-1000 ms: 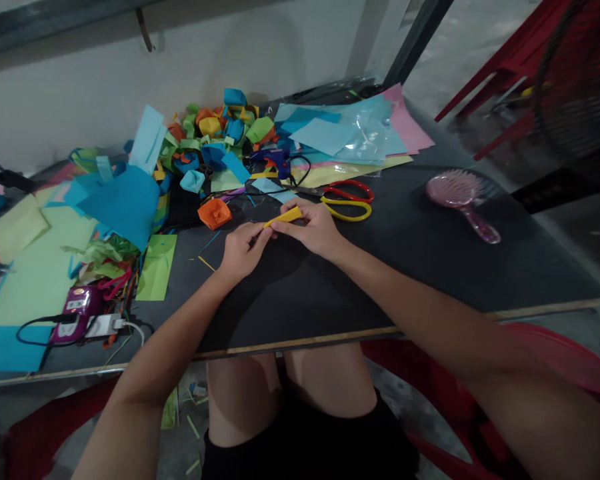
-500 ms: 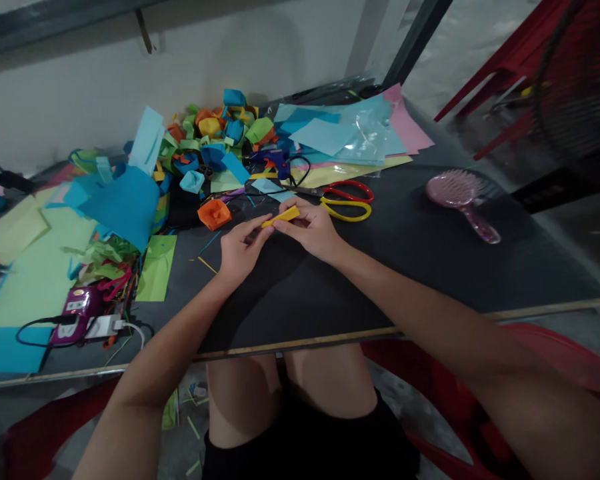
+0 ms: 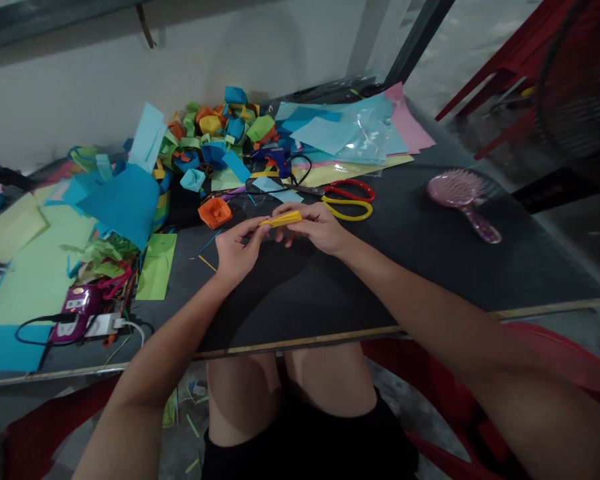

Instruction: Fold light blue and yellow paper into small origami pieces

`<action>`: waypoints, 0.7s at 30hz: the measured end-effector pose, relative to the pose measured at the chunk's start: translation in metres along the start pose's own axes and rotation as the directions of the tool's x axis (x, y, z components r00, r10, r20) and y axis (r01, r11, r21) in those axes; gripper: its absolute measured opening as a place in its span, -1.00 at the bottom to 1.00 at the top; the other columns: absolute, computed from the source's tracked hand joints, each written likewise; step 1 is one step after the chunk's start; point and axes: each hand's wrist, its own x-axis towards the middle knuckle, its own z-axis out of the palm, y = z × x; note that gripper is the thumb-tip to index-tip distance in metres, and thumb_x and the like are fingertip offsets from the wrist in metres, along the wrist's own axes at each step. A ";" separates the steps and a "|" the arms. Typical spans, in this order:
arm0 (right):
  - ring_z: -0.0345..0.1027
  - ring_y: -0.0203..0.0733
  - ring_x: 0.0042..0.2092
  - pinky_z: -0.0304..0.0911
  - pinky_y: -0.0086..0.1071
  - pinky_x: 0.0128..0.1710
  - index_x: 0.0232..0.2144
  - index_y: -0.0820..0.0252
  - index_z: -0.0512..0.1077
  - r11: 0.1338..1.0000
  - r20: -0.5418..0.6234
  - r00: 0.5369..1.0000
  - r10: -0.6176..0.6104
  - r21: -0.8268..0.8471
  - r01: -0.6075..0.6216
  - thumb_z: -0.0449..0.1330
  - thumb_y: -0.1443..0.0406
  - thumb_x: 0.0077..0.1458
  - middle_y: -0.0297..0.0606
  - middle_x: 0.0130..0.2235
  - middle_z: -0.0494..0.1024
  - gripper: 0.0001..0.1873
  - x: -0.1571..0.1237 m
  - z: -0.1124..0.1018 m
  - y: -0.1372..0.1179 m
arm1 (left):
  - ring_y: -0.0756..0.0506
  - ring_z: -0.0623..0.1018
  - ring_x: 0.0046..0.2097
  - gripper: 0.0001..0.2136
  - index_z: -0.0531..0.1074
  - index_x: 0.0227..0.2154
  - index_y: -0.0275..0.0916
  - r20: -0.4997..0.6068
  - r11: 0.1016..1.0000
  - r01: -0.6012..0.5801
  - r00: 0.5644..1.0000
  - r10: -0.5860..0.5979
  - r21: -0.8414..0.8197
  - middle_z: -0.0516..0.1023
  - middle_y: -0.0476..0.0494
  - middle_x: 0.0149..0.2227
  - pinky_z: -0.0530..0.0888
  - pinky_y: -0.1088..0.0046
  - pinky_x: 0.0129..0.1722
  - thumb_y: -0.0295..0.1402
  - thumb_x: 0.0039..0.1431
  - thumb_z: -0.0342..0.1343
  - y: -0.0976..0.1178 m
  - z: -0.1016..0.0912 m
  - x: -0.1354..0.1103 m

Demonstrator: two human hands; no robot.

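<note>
Pinching a narrow folded yellow paper strip point(image 3: 281, 219) between them, the left hand point(image 3: 236, 248) grips its near end and the right hand point(image 3: 316, 227) its far end, above the middle of the black table point(image 3: 430, 267). Since a moment ago the strip has levelled out. Red-and-yellow scissors point(image 3: 349, 200) lie just beyond.

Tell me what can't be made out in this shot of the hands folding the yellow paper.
Head view:
- Yellow paper strip: its ends are covered by the left hand and right hand; fold pattern too small.
- Glue gun: partly buried in paper scraps.
- Purple device: label too small.
</note>
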 end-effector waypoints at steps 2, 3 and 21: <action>0.49 -0.33 -0.37 0.50 -0.43 -0.48 -0.31 0.15 0.65 1.000 0.025 1.000 0.008 -0.022 -0.008 0.37 0.18 0.02 -0.19 -0.08 0.51 -0.80 0.001 -0.002 0.001 | -0.03 0.65 -0.35 -0.69 0.64 -0.23 -0.26 0.003 1.000 -0.002 1.000 0.002 -0.012 0.70 -0.17 -0.26 0.59 0.49 -0.32 -0.11 0.19 0.21 -0.001 -0.001 0.001; 0.49 -0.34 -0.38 0.50 -0.44 -0.48 -0.29 0.14 0.65 1.000 0.034 0.999 0.014 -0.024 -0.013 0.38 0.16 0.01 -0.19 -0.08 0.50 -0.77 0.001 -0.003 0.001 | -0.02 0.64 -0.38 -0.70 0.64 -0.23 -0.26 0.008 1.000 -0.001 1.000 0.001 -0.016 0.70 -0.17 -0.28 0.58 0.50 -0.35 -0.11 0.18 0.21 -0.002 -0.001 0.002; 0.38 -0.38 -0.50 0.36 -0.41 -0.53 -0.49 0.07 0.65 0.989 -0.140 0.990 0.032 -0.137 -0.052 0.54 0.19 -0.34 -0.32 -0.35 0.58 -0.74 0.005 0.003 0.002 | -0.10 0.69 -0.29 -0.81 0.66 -0.25 -0.18 0.059 0.987 -0.142 0.989 0.138 0.076 0.70 -0.16 -0.26 0.59 0.45 -0.30 -0.23 0.18 0.23 -0.009 -0.001 0.001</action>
